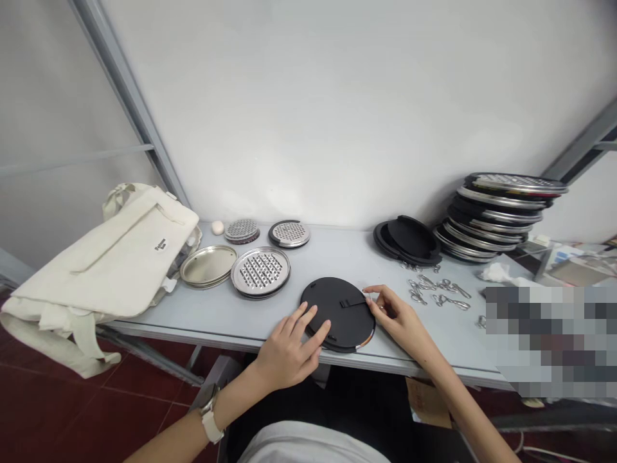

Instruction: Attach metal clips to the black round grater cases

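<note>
A round black disc [340,308] with a small tab near its middle lies at the front edge of the grey table [337,257]. My left hand [288,350] rests on the disc's left rim with its fingers stretched out flat. My right hand [398,317] is at the disc's right rim, thumb and forefinger pinched together on something small I cannot make out.
A cream canvas bag [106,263] sits at the left. Round metal grater plates [260,271] and a plain metal dish [208,265] lie beside it. Black lids [409,240], a leaning stack of rimmed discs [499,212] and several loose metal clips [436,292] are at the right.
</note>
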The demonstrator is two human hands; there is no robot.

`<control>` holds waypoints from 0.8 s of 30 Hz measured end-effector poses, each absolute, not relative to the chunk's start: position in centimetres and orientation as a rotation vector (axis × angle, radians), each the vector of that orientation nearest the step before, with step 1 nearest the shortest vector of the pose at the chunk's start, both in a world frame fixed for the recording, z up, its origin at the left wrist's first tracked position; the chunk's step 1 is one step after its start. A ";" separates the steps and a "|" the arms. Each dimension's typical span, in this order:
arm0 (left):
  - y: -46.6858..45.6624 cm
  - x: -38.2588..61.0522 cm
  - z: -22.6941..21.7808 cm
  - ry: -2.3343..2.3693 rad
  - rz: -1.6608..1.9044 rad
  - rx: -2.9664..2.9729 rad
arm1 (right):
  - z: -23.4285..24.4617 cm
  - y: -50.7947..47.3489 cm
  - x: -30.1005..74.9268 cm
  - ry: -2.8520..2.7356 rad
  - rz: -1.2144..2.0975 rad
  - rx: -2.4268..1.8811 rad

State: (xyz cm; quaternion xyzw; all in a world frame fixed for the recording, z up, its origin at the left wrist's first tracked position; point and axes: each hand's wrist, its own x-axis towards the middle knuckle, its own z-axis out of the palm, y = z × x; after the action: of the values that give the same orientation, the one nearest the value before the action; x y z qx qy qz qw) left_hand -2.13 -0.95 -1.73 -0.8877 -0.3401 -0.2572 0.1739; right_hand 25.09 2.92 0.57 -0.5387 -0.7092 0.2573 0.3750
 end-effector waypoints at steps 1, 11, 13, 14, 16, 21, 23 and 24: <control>-1.0 -2.1 -1.7 -0.964 -0.727 -2.517 | 0.5 3.0 25.1 -1.813 0.663 -1.376; -0.9 -2.1 -1.9 -0.972 -0.712 -2.533 | 0.8 2.8 25.0 -1.810 0.691 -1.372; -0.9 -2.1 -1.9 -0.973 -0.711 -2.533 | 0.8 2.8 25.0 -1.809 0.688 -1.372; -0.9 -2.2 -1.9 -0.971 -0.711 -2.531 | 0.8 2.8 25.0 -1.808 0.687 -1.372; -1.0 -2.2 -1.8 -0.970 -0.710 -2.530 | 0.8 2.8 25.0 -1.803 0.688 -1.375; -0.9 -2.1 -1.8 -0.959 -0.724 -2.521 | 0.8 2.8 25.0 -1.804 0.703 -1.382; -0.9 -2.1 -1.8 -0.959 -0.727 -2.522 | 0.8 2.8 25.1 -1.806 0.711 -1.381; -0.9 -2.1 -1.9 -0.961 -0.727 -2.524 | 0.8 2.8 25.1 -1.807 0.716 -1.380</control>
State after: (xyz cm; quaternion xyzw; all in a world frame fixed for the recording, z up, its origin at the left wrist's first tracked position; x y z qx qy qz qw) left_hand -2.07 -0.86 -1.85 -0.8891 -0.3384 -0.2559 0.1717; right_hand 25.10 2.80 0.78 -0.5379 -0.7042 0.2792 0.3700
